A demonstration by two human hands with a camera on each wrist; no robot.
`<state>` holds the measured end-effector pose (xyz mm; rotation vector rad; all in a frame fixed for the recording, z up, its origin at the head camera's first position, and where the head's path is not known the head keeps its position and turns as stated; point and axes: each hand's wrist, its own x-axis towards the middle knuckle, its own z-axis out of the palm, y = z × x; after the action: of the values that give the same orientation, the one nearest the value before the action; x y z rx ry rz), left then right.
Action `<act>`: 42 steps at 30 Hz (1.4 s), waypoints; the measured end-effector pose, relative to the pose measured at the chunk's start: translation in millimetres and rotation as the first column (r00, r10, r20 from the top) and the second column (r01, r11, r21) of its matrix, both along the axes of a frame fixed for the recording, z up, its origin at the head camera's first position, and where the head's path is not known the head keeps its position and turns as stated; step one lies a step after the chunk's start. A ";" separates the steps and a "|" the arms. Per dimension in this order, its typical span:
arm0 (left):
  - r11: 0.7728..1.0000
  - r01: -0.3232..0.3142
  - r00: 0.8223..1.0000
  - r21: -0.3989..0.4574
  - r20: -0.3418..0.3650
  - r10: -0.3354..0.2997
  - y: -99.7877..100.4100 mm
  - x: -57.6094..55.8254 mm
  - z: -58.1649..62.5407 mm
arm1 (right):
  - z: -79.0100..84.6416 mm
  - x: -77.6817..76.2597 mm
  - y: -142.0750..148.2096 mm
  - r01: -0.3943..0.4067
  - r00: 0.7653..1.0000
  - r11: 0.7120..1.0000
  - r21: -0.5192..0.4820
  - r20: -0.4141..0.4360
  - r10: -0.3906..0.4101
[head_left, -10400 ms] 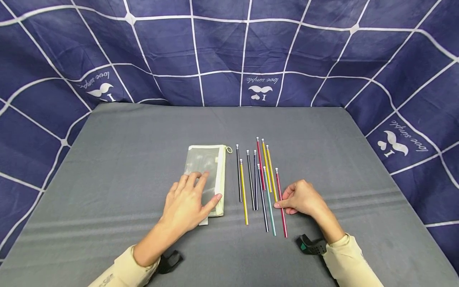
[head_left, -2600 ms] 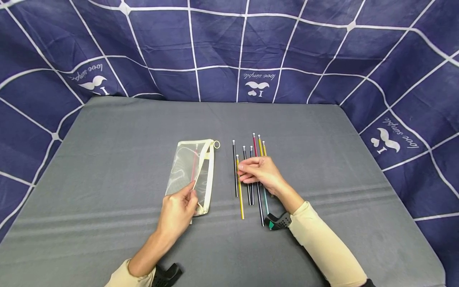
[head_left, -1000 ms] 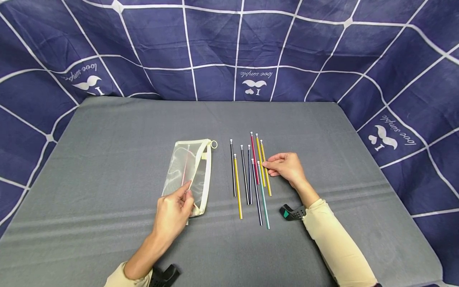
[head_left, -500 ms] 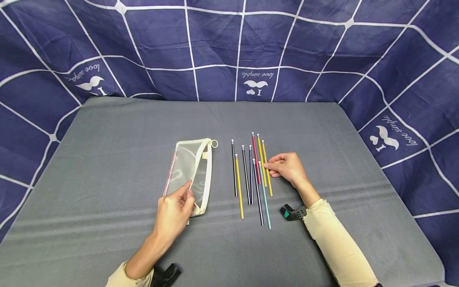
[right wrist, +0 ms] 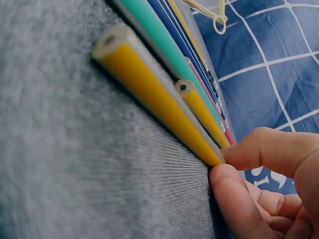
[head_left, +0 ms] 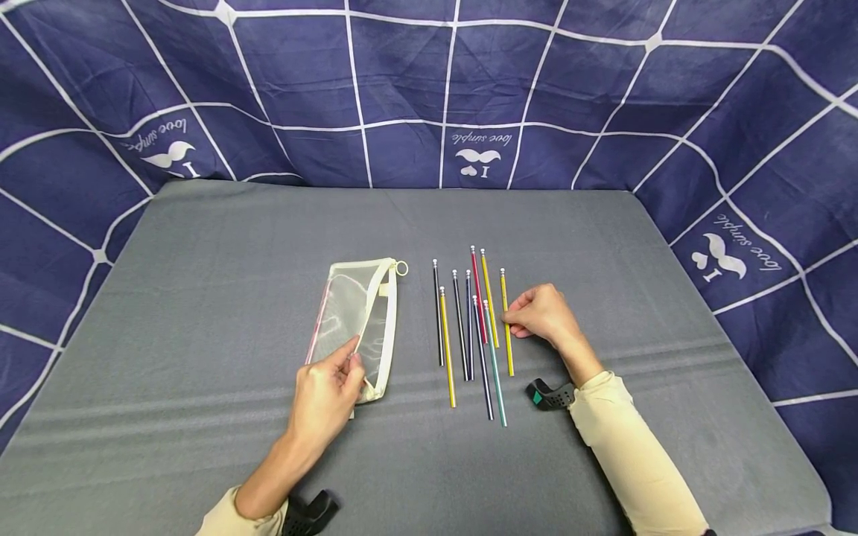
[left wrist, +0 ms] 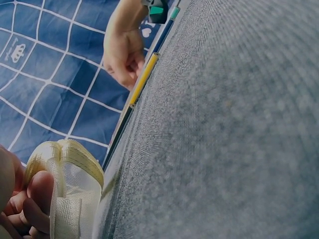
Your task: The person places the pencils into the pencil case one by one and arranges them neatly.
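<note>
Over gray cloth (head_left: 603, 246), the right hand (head_left: 546, 314) pinches the rightmost yellow pencil (head_left: 509, 353), which could slip if that pinch slackened, while the left hand (head_left: 325, 391) pinches the pouch (head_left: 347, 305).

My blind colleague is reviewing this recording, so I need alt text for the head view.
A person's right hand pinches a yellow pencil on a grey table, while the left hand grips the edge of a see-through pouch. Between pouch and right hand lie eight other pencils; a blue curtain hangs behind.
</note>
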<state>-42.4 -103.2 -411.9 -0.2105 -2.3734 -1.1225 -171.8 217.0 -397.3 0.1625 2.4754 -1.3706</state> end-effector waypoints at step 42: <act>1.000 -0.005 1.000 -0.022 0.006 0.005 -0.9 0.7 0.5 | -8.1 -6.2 24.4 0.025 0.993 0.922 -0.387 0.119 0.023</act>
<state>-41.7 -104.1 -411.4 -0.2084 -2.3912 -1.0965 -178.0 241.4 -405.4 0.1521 2.0561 -1.7625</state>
